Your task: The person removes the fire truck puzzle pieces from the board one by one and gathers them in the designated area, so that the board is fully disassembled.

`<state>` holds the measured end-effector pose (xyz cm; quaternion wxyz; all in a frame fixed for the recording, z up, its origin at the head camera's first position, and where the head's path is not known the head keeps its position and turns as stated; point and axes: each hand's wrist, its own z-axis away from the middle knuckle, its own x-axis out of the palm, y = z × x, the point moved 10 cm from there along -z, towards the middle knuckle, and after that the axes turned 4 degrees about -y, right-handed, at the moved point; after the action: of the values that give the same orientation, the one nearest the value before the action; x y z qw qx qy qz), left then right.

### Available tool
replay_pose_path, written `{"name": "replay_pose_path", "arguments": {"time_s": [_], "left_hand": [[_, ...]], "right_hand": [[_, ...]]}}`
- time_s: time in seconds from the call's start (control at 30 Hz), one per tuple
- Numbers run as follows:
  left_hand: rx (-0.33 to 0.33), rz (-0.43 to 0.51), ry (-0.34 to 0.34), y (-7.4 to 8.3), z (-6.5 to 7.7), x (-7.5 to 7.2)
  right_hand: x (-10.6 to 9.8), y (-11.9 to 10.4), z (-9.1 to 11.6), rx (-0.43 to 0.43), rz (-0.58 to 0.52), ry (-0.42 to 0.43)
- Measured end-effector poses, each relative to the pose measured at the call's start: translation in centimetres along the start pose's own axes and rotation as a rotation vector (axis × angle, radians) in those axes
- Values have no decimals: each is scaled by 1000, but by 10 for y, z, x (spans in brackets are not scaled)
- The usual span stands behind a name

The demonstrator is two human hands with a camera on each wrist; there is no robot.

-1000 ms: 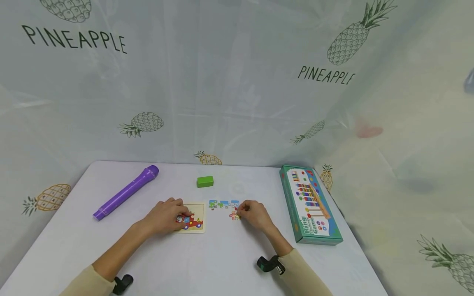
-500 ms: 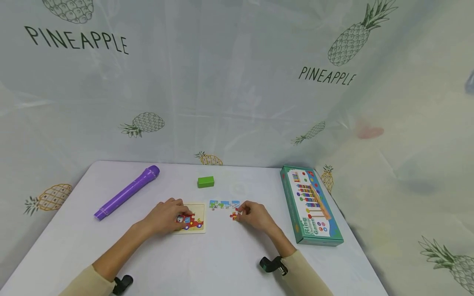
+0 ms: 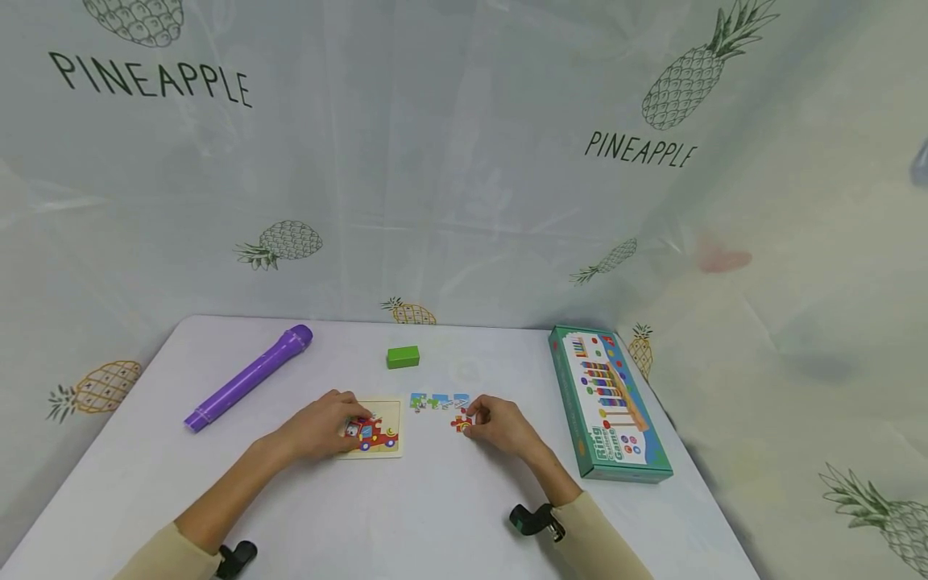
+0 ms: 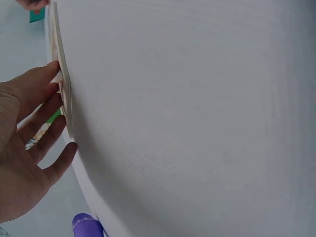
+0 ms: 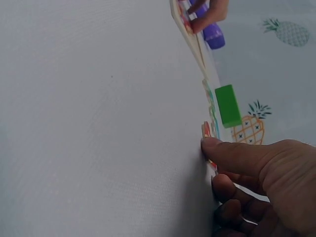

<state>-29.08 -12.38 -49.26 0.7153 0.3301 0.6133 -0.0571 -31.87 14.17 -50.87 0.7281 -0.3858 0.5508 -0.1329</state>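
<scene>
On the white table lies a wooden puzzle board [image 3: 390, 411] with a red vehicle picture. My left hand [image 3: 322, 428] rests over its left side, fingers loosely extended. In the left wrist view, the thumb and fingertips of my left hand [image 4: 32, 126] lie along the board [image 4: 65, 94]. My right hand [image 3: 502, 427] pinches a red-and-yellow puzzle piece [image 3: 460, 421] by its right side, close over the table. The right wrist view has the thumb of my right hand [image 5: 256, 173] on that piece [image 5: 207, 129]. Several joined blue-green puzzle pieces [image 3: 438, 400] lie just behind it.
A green block [image 3: 403, 357] sits behind the puzzle pieces. The purple microphone-shaped tube [image 3: 248, 377] lies diagonally at the left. At the right lies a green box [image 3: 611, 403] with colourful pictures. A pineapple-print curtain [image 3: 449, 177] hangs behind the table.
My right thumb has come down to the red piece's right edge, and the piece has shifted slightly right. My left hand has edged slightly left, showing more of the vehicle picture.
</scene>
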Motion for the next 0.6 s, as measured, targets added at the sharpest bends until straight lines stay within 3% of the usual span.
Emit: {"name": "replay_pose_path", "arguments": {"time_s": [0.4, 0.6], "left_hand": [[4, -37, 25, -1, 1, -1], [-32, 9, 16, -3, 2, 1]], "right_hand": [[-1, 3, 2, 2, 2, 10], [6, -20, -6, -40, 13, 52]]}}
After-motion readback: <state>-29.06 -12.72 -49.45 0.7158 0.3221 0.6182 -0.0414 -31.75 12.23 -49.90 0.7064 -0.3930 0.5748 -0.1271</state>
